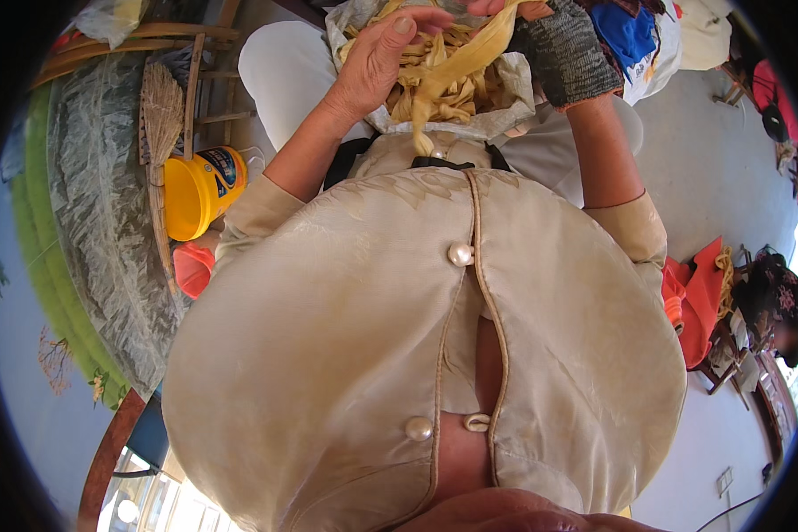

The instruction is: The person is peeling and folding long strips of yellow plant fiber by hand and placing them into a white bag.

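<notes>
A white plastic bag (510, 96) sits open on my lap, filled with pale yellow, papery strips (443, 102) that look like dried husks. My right hand (566, 55), in a grey knitted glove with bare fingertips, grips one long yellow strip (470, 58) near the top edge. The strip slants down to the left across the bag, its narrow end hanging at the near rim. My bare left hand (383, 60) is over the bag's left side, thumb raised and fingers stretched toward the strip, apparently not gripping it. The upper edge cuts off some fingertips.
To my left stand a yellow bucket (191, 199), a straw broom (160, 111), a red container (193, 269) and wooden chair parts (195, 89). At right are a blue cloth (625, 34) on a white sack, red plastic items (702, 301) and a person in dark clothing (774, 301).
</notes>
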`<state>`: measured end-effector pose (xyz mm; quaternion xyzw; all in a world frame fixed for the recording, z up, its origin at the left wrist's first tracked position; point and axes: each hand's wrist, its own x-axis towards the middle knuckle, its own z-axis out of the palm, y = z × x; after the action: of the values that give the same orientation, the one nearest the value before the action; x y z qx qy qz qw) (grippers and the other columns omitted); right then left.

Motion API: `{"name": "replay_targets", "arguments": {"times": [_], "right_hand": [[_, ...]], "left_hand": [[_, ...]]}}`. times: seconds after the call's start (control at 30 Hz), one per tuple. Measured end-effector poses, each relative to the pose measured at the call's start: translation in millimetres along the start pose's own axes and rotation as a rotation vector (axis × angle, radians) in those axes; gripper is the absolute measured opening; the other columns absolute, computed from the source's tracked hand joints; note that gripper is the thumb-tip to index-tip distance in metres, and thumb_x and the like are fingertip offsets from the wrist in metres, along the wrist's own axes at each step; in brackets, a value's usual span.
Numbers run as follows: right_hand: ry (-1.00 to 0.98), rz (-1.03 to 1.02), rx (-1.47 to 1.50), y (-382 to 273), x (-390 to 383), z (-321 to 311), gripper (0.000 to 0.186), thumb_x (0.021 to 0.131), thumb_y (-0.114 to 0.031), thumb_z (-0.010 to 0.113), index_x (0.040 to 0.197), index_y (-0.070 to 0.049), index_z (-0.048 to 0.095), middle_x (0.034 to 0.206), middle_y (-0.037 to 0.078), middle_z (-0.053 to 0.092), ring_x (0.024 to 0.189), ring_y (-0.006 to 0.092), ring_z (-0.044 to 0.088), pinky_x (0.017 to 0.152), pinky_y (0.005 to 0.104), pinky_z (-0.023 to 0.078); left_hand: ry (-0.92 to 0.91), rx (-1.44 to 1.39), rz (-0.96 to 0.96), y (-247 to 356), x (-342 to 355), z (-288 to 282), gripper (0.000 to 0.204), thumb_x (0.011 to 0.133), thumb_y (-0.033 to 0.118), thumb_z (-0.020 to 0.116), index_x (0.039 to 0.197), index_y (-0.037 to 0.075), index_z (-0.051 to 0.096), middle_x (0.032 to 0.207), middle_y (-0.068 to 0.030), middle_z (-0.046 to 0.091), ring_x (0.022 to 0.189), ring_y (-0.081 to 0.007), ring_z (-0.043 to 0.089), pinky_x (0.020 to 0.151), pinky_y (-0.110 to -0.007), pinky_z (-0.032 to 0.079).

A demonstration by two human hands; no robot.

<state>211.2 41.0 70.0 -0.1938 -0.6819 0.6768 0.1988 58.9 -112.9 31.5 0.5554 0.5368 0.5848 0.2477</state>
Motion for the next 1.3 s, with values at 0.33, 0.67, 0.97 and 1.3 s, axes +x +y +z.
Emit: {"name": "replay_targets", "arguments": {"times": [0.33, 0.67, 0.97, 1.3], "right_hand": [[-0.062, -0.194, -1.358, 91, 14, -32, 0.042, 0.070, -0.017, 0.067, 0.110, -0.011, 0.055, 0.098, 0.014, 0.060, 0.082, 0.0287, 0.061, 0.074, 0.0336, 0.048], [-0.181, -0.722, -1.122, 51, -18, 29, 0.033, 0.073, -0.020, 0.061, 0.106, -0.018, 0.057, 0.098, 0.002, 0.056, 0.086, 0.0235, 0.056, 0.074, 0.0358, 0.045], [-0.001, -0.185, -0.259, 50, -3, 41, 0.021, 0.082, -0.026, 0.057, 0.085, -0.006, 0.062, 0.082, 0.009, 0.058, 0.077, 0.0221, 0.055, 0.074, 0.0299, 0.044], [0.212, -0.409, -0.605, 58, 1, 34, 0.024, 0.086, -0.027, 0.054, 0.081, -0.004, 0.058, 0.073, 0.009, 0.057, 0.071, 0.0240, 0.054, 0.065, 0.0334, 0.043]], "left_hand": [[-0.313, -0.770, -0.838, -3, -15, 13, 0.027, 0.094, 0.021, 0.041, 0.108, -0.001, 0.051, 0.093, -0.0087, 0.059, 0.090, -0.0181, 0.058, 0.081, -0.030, 0.049], [0.201, -1.101, -0.912, -31, 0, 23, 0.033, 0.092, 0.013, 0.038, 0.119, -0.005, 0.044, 0.103, -0.0113, 0.058, 0.089, -0.0181, 0.057, 0.085, -0.032, 0.046], [0.214, -0.799, -0.927, -29, 3, 38, 0.025, 0.093, 0.019, 0.042, 0.112, 0.006, 0.050, 0.100, -0.0033, 0.055, 0.085, -0.0137, 0.052, 0.076, -0.029, 0.044], [-0.216, 0.647, -0.357, 8, 19, 23, 0.025, 0.082, 0.007, 0.044, 0.103, 0.007, 0.057, 0.100, -0.0089, 0.057, 0.086, -0.0257, 0.054, 0.075, -0.035, 0.044]]}}
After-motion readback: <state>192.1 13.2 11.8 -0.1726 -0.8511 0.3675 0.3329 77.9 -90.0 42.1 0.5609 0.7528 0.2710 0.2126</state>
